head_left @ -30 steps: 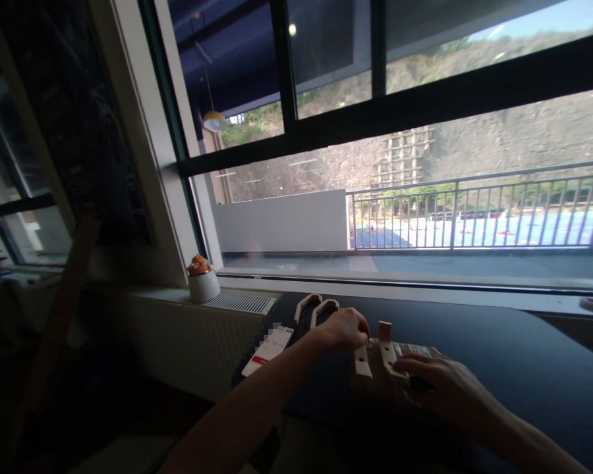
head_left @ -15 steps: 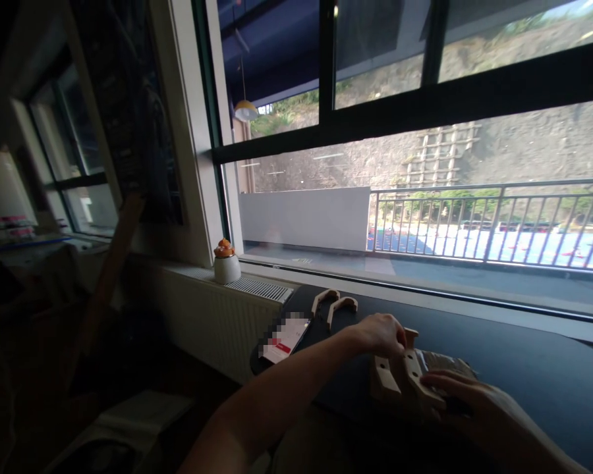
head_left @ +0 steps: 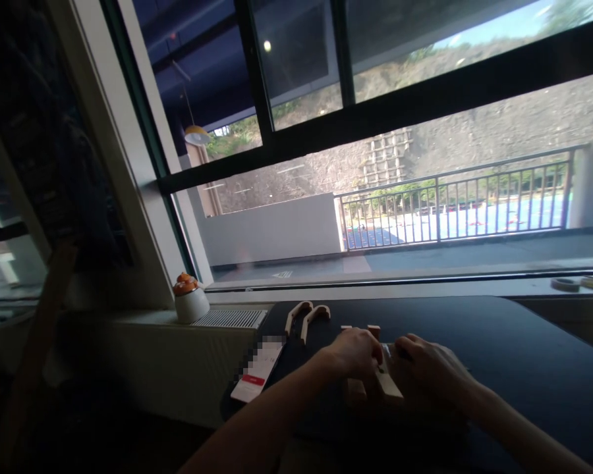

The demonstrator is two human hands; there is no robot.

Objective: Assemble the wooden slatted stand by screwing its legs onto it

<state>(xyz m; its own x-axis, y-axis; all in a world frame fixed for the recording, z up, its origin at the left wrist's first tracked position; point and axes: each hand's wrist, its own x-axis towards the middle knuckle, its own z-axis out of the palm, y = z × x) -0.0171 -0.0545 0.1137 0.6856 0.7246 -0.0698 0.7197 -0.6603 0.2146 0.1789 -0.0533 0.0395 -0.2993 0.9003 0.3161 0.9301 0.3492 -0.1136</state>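
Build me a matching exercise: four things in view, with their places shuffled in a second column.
1. Left hand
2. Phone
3. Orange-topped jar
4. Two curved wooden pieces

A. on top of the radiator
B. between the phone and the window
C. close over a pale wooden bar
D. near the table's left edge, red band showing

Pairs: 1-C, 2-D, 3-A, 4-B

Worn on the person's head, the one camera looks forward and down across the black tabletop (head_left: 534, 365) toward the window (head_left: 385, 115), which spreads around twelve o'clock. It sits near the left hand (head_left: 356, 352) at five o'clock and the right hand (head_left: 432, 368) at four, with the radiator (head_left: 163, 359) near eight.
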